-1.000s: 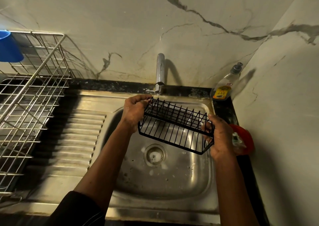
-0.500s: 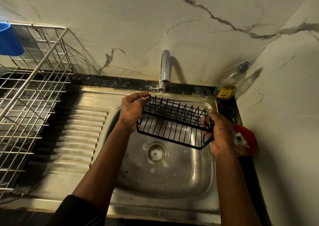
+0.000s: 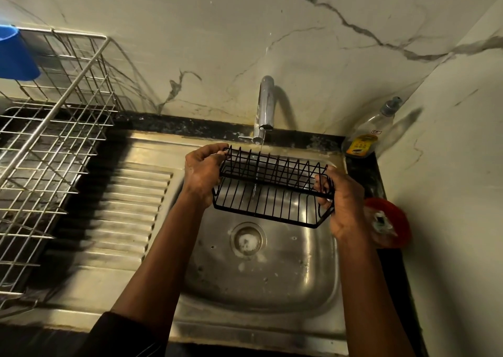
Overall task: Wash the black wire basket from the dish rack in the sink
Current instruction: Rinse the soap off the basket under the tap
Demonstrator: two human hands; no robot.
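The black wire basket (image 3: 272, 190) hangs level over the steel sink (image 3: 261, 283), under the tap (image 3: 265, 106). A thin stream of water runs from the spout through the basket's wires. My left hand (image 3: 202, 172) grips the basket's left end, fingers curled over its top rim. My right hand (image 3: 344, 204) grips the right end, fingers hooked through the wires. The metal dish rack (image 3: 51, 149) stands at the left, beside the ribbed drainboard.
A blue cup (image 3: 15, 54) hangs on the rack's far left corner. A soap bottle (image 3: 367, 136) stands in the back right corner. A red scrubber (image 3: 389, 223) lies on the dark ledge right of the sink. Marble walls close in behind and on the right.
The basket has levelled out and shifted left under the spout, so the water now runs through its middle. Both hands keep their grip.
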